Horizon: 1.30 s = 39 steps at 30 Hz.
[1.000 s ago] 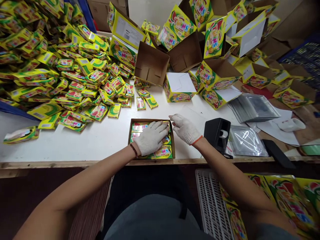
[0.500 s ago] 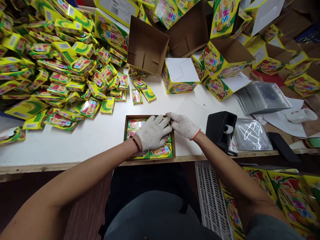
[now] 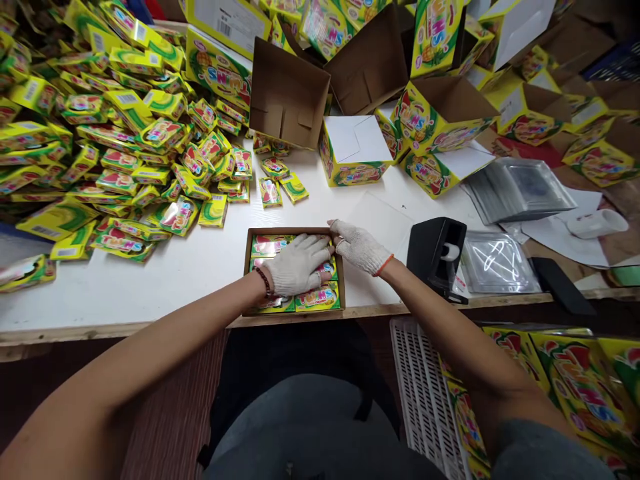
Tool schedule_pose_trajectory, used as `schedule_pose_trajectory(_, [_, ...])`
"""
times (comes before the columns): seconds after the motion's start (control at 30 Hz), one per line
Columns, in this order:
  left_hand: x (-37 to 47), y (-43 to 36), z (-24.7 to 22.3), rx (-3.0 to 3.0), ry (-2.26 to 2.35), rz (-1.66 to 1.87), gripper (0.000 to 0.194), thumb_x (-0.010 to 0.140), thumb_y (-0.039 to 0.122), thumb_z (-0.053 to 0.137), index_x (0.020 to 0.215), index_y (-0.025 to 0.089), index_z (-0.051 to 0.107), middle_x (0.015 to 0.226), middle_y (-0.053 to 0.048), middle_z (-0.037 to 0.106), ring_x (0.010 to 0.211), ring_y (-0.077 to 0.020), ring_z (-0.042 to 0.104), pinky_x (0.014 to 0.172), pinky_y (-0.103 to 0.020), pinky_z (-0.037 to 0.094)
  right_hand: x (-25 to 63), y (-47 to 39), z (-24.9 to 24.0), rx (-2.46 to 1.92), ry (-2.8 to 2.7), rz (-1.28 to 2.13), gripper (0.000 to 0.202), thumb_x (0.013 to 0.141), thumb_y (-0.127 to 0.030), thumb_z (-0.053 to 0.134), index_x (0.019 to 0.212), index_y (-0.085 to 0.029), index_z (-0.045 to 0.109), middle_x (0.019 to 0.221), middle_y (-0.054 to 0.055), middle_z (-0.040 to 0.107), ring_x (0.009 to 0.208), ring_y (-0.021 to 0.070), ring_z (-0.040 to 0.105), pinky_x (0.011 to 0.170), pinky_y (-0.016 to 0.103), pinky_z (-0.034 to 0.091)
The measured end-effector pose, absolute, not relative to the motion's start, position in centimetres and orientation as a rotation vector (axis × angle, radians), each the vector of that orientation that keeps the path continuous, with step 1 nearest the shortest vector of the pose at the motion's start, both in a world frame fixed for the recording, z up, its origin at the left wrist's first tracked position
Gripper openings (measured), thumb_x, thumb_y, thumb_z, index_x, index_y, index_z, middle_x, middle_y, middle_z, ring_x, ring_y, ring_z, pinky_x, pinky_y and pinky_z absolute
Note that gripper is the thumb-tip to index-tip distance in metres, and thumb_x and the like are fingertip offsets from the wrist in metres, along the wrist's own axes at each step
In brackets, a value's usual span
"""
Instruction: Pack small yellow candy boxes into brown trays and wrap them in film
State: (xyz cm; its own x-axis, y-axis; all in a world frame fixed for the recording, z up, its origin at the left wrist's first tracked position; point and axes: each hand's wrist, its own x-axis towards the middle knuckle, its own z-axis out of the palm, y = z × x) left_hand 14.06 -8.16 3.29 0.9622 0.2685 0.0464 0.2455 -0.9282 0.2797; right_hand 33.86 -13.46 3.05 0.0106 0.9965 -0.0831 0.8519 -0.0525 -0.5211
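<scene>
R hand (image 3: 363,248) nearer box (image 3: 341,283), L hand (image 3: 297,265) flat

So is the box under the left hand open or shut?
Open: no lid covers the box, and yellow-green packs show inside its rim, around the left hand.

Left grip (image 3: 297,265) hides some packs (image 3: 317,298) in box (image 3: 275,231). Pile (image 3: 125,157) cut off by left edge, blurry top left. Carton label (image 3: 230,17) print unreadable, too small. Crate (image 3: 420,393) cut off at bottom.

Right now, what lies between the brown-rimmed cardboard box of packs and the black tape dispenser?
Head view shows the white-gloved right hand, with a clear flat sheet beyond.
</scene>
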Motion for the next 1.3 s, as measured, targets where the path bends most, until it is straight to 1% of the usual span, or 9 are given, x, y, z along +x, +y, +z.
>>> schedule_pose_trajectory(0.1, [11.4, -7.4, 5.0, 2.759, 0.546, 0.268, 0.042, 0.099, 0.03, 0.041, 0.135, 0.015, 0.055, 0.138, -0.013, 0.059, 0.128, -0.0244, 0.054, 0.109, -0.042, 0.043, 32.1, -15.1, 4.0, -1.867, -1.898, 0.349, 0.057, 0.09, -0.015, 0.042, 0.146, -0.008, 0.046, 0.142, 0.02, 0.057, 0.135, 0.0284, 0.051, 0.114, 0.048, 0.041])
schedule_pose_trajectory(0.17, [9.2, -7.7, 5.9, 2.776, 0.707, 0.358, 0.039, 0.095, 0.025, 0.044, 0.129, 0.015, 0.06, 0.133, -0.014, 0.062, 0.125, -0.0263, 0.056, 0.108, -0.046, 0.044, 30.2, -16.2, 4.4, -1.715, -2.007, 0.296, 0.06, 0.091, -0.015, 0.042, 0.15, -0.009, 0.042, 0.145, 0.02, 0.054, 0.139, 0.0293, 0.047, 0.116, 0.051, 0.038])
schedule_pose_trajectory(0.27, [6.5, -9.3, 6.1, 2.861, 0.767, 0.313, 0.037, 0.087, 0.023, 0.054, 0.121, 0.013, 0.065, 0.129, -0.017, 0.064, 0.126, -0.0319, 0.055, 0.112, -0.053, 0.04, 26.7, -17.1, 4.2, -1.615, -2.226, 0.354, 0.065, 0.093, -0.024, 0.05, 0.154, -0.008, 0.037, 0.154, 0.023, 0.044, 0.146, 0.0356, 0.036, 0.118, 0.059, 0.031])
schedule_pose_trajectory(0.37, [4.7, -10.3, 5.0, 2.814, 0.778, 0.4, 0.03, 0.09, 0.023, 0.052, 0.115, 0.016, 0.066, 0.129, -0.015, 0.064, 0.126, -0.0276, 0.055, 0.112, -0.047, 0.043, 24.1, -17.1, 3.3, -1.704, -2.451, 0.445, 0.079, 0.091, -0.043, 0.06, 0.157, -0.009, 0.032, 0.162, 0.025, 0.027, 0.15, 0.0456, 0.022, 0.118, 0.07, 0.018])
schedule_pose_trajectory(0.53, [2.3, -4.6, 2.2, 2.524, 1.397, 0.746, 0.034, 0.093, 0.028, 0.051, 0.122, 0.014, 0.062, 0.137, -0.016, 0.057, 0.129, -0.0272, 0.051, 0.109, -0.046, 0.044, 22.9, -16.6, 2.2, -1.832, -2.67, 0.603, 0.076, 0.093, -0.055, 0.055, 0.158, -0.02, 0.034, 0.165, 0.022, 0.016, 0.152, 0.0467, 0.015, 0.117, 0.073, 0.009])
schedule_pose_trajectory(0.67, [1.6, 0.9, -0.4, 2.323, 1.755, 0.38, 0.05, 0.09, 0.036, 0.054, 0.134, 0.01, 0.055, 0.138, -0.021, 0.051, 0.13, -0.0352, 0.046, 0.109, -0.054, 0.038, 22.6, -16.7, 1.8, -1.86, -2.711, 0.53, 0.077, 0.093, -0.058, 0.052, 0.158, -0.022, 0.033, 0.164, 0.022, 0.02, 0.151, 0.047, 0.016, 0.117, 0.071, 0.01])
schedule_pose_trajectory(0.83, [2.5, 0.4, -2.8, 2.229, 1.826, 0.351, 0.064, 0.094, 0.038, 0.048, 0.152, 0.012, 0.04, 0.154, -0.022, 0.038, 0.144, -0.0376, 0.03, 0.121, -0.055, 0.019, 21.9, -17.2, 0.7, -1.934, -2.751, 0.262, 0.065, 0.095, -0.048, 0.05, 0.156, -0.027, 0.038, 0.162, 0.018, 0.029, 0.149, 0.0455, 0.024, 0.117, 0.069, 0.018])
schedule_pose_trajectory(1.07, [1.7, -5.6, -2.2, 2.159, 1.93, 0.354, 0.063, 0.09, 0.04, 0.048, 0.15, 0.021, 0.047, 0.161, -0.015, 0.032, 0.148, -0.0345, 0.031, 0.123, -0.048, 0.025, 21.7, -16.2, -3.2, -1.902, -2.698, 0.124, 0.064, 0.088, -0.049, 0.05, 0.15, -0.033, 0.047, 0.156, 0.01, 0.041, 0.145, 0.0443, 0.032, 0.115, 0.069, 0.027])
schedule_pose_trajectory(1.3, [1.5, -7.8, -3.6, 2.058, 2.035, 0.426, 0.068, 0.082, 0.041, 0.053, 0.148, 0.028, 0.049, 0.165, -0.009, 0.028, 0.149, -0.0393, 0.029, 0.123, -0.052, 0.023, 21.4, -14.6, -4.8, -1.851, -2.633, 0.075, 0.064, 0.084, -0.055, 0.051, 0.146, -0.041, 0.05, 0.155, 0.004, 0.041, 0.143, 0.0402, 0.037, 0.113, 0.066, 0.034])
